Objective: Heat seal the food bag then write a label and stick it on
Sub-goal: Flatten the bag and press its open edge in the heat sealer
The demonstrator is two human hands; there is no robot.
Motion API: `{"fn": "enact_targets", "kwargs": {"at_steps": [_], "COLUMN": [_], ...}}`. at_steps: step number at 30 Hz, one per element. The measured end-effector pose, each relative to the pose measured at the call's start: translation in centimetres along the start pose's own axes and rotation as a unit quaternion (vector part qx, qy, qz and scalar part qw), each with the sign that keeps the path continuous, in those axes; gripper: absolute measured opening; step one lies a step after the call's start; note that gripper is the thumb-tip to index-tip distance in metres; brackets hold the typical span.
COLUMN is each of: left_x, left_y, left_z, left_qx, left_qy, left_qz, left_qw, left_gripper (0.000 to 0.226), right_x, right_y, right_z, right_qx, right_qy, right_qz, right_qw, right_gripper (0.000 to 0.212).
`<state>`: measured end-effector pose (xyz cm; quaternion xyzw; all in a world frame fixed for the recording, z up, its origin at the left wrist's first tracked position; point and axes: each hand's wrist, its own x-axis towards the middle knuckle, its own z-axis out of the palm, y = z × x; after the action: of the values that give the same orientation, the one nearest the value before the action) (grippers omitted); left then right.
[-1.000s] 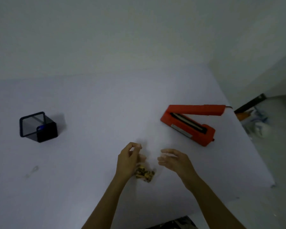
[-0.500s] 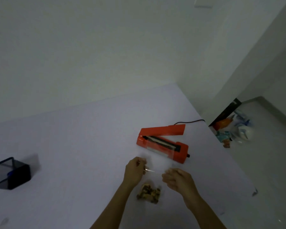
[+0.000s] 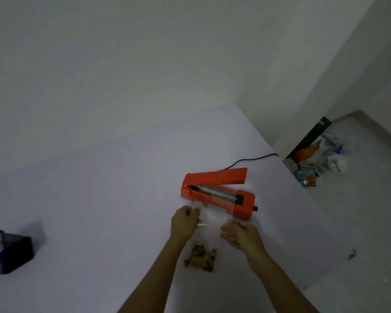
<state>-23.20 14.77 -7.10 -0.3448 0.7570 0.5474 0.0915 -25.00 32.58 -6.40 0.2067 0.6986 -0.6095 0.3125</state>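
Observation:
A clear plastic food bag [image 3: 209, 219] with brown bits of food at its bottom lies on the white table [image 3: 99, 211]. My left hand [image 3: 184, 222] pinches the bag's upper left edge, and my right hand [image 3: 240, 234] pinches its right edge. The bag's open top reaches up to the front of the orange heat sealer [image 3: 217, 193], whose arm is raised. Its black cord runs back over the table's right edge.
A dark box [image 3: 9, 254] with a blue item inside stands at the table's left edge. On the floor to the right lie packets and bags [image 3: 318, 161] beside a black board. The table's right edge runs close by the sealer.
Both hands have carried the bag's top toward the sealer, and its mouth now overlaps the sealer's front. The view has swung right and up.

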Motion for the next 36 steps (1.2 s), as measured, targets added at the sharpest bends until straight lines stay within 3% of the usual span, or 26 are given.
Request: {"fn": "enact_targets", "kwargs": {"at_steps": [15, 20, 27, 36], "left_x": [0.0, 0.0, 0.1, 0.0], "left_y": [-0.9, -1.0, -1.1, -1.2], "left_z": [-0.2, -0.2, -0.2, -0.1], "left_qx": [-0.002, -0.003, 0.005, 0.006], "left_qy": [-0.006, -0.002, -0.002, 0.0], "left_qz": [0.002, 0.001, 0.006, 0.006], "left_qw": [1.0, 1.0, 1.0, 1.0], "left_gripper": [0.027, 0.028, 0.027, 0.027], "right_x": [-0.4, -1.2, -3.5, -2.9], "right_y": [0.3, -2.0, -8.5, -10.7], "right_z": [0.2, 0.1, -0.3, 0.7], "right_qx": [-0.046, -0.148, -0.121, -0.129], "right_qy": [0.01, 0.13, 0.212, 0.228], "right_qz": [-0.013, -0.127, -0.314, -0.327], "right_qw": [0.999, 0.972, 0.918, 0.908], "right_gripper": [0.018, 0.021, 0.035, 0.023]}}
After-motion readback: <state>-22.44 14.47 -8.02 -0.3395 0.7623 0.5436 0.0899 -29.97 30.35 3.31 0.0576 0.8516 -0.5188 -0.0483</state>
